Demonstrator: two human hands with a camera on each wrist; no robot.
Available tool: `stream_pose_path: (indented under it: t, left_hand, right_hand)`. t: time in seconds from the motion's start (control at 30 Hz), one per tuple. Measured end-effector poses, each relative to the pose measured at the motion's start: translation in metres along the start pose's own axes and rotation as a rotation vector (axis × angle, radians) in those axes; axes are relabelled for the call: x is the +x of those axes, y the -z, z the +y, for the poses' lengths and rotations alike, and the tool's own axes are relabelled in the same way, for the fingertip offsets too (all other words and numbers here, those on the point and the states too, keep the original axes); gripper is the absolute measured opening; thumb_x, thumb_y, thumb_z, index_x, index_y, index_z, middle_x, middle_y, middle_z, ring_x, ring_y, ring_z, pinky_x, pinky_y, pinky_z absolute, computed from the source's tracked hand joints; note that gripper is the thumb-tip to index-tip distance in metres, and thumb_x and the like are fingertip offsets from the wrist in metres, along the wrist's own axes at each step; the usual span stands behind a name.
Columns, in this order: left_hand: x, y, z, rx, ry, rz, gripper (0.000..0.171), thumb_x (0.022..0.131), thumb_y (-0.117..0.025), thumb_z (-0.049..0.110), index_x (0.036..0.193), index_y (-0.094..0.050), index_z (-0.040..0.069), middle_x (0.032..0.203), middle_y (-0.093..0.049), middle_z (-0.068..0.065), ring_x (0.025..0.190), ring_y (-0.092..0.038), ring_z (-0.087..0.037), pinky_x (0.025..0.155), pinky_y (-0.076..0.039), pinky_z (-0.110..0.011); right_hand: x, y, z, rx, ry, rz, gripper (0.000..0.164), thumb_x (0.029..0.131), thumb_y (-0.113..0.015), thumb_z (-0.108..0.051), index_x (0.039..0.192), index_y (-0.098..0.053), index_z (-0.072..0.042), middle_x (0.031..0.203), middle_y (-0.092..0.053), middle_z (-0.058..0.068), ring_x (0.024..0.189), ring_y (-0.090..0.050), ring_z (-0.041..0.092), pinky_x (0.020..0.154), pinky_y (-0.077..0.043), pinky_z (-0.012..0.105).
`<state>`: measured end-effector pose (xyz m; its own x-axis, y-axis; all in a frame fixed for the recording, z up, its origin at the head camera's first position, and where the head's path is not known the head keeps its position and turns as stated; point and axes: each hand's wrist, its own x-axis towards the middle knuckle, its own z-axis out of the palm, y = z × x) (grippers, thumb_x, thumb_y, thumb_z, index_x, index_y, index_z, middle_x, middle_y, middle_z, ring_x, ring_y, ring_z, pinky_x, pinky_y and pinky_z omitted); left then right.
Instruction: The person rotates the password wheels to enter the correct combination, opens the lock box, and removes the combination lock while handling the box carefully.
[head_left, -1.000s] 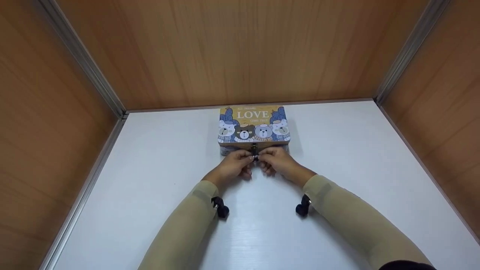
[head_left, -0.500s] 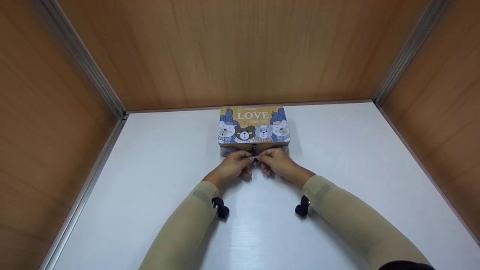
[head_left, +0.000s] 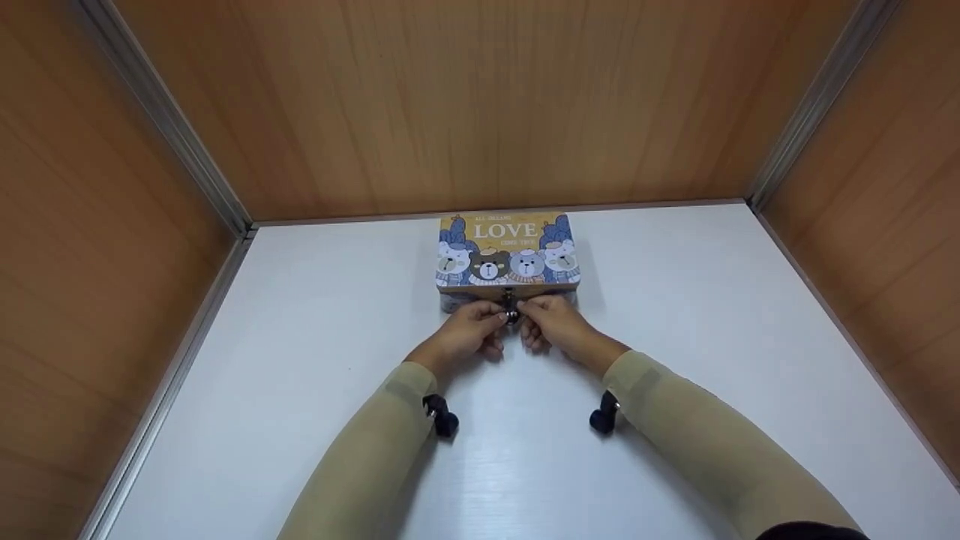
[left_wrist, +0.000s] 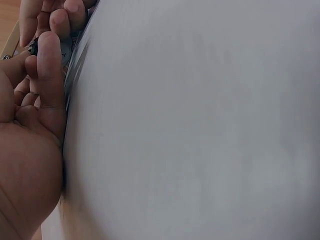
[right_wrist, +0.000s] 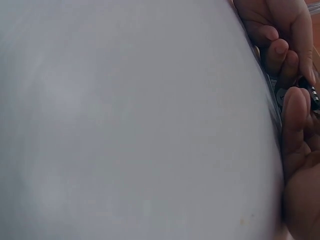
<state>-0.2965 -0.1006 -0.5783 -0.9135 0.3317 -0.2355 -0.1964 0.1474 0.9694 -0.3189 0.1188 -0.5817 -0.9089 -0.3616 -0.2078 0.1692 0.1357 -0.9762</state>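
A lidded box point(head_left: 508, 247) with bears and the word LOVE on top stands against the back wall. At its front clasp hangs a small dark padlock point(head_left: 512, 316), whose row of light marks shows in the right wrist view. My left hand point(head_left: 466, 328) pinches the padlock from the left with thumb and forefinger. From the right, my right hand point(head_left: 559, 324) has its thumb and forefinger curled at the padlock's side. Fingers hide much of the padlock point(right_wrist: 314, 94); its shackle cannot be made out.
The box rests on a white table point(head_left: 337, 315). A wood-grain panel point(head_left: 487, 105) closes off the back, with more panels left and right joined by metal strips point(head_left: 172, 127). A small black device point(head_left: 441, 416) is strapped at each wrist.
My right fingertips have shifted slightly at the padlock, and more of its dark, shiny body shows between the hands. The left hand and the box stay put.
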Motion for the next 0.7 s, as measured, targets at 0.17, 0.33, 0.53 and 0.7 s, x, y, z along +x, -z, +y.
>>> stream_pose_path:
  t: [0.17,0.33,0.53,0.7]
  left_hand:
    - [0.0003,0.0006,0.0000,0.005,-0.005,-0.004,0.021,0.119,-0.059,0.017,0.127,-0.068,0.000,0.094,-0.066,-0.005,0.072,-0.072,-0.015,0.066,-0.067,-0.027]
    - [0.0016,0.0018,-0.0014,0.002,-0.004,-0.017,0.020,0.119,-0.058,0.016,0.129,-0.067,0.000,0.091,-0.065,-0.005,0.070,-0.072,-0.015,0.065,-0.067,-0.027]
    - [0.0013,0.0022,-0.0003,0.008,0.004,-0.019,0.021,0.119,-0.058,0.016,0.130,-0.066,0.000,0.086,-0.066,-0.005,0.071,-0.073,-0.015,0.066,-0.068,-0.028]
    - [0.0002,0.0020,0.0005,0.002,0.015,-0.021,0.021,0.120,-0.058,0.017,0.130,-0.066,0.000,0.089,-0.065,-0.005,0.073,-0.072,-0.015,0.068,-0.068,-0.028]
  right_hand:
    - [-0.0003,0.0013,0.0004,0.004,0.000,0.009,0.023,0.115,-0.064,-0.021,0.107,-0.076,-0.004,0.073,-0.071,0.001,0.057,-0.066,0.011,0.052,-0.058,0.022]
    - [-0.0027,-0.0004,-0.0003,-0.021,0.017,0.023,0.015,0.110,-0.069,-0.012,0.116,-0.076,-0.001,0.077,-0.071,0.001,0.059,-0.065,0.009,0.053,-0.056,0.021]
    - [-0.0040,-0.0032,-0.0008,-0.063,0.026,0.030,0.018,0.112,-0.066,-0.012,0.117,-0.077,0.002,0.075,-0.069,0.000,0.057,-0.063,0.008,0.051,-0.055,0.021]
    - [-0.0046,-0.0042,-0.0007,-0.081,0.041,0.025,0.024,0.114,-0.064,-0.017,0.108,-0.077,0.003,0.071,-0.068,0.000,0.055,-0.061,0.009,0.050,-0.054,0.021]
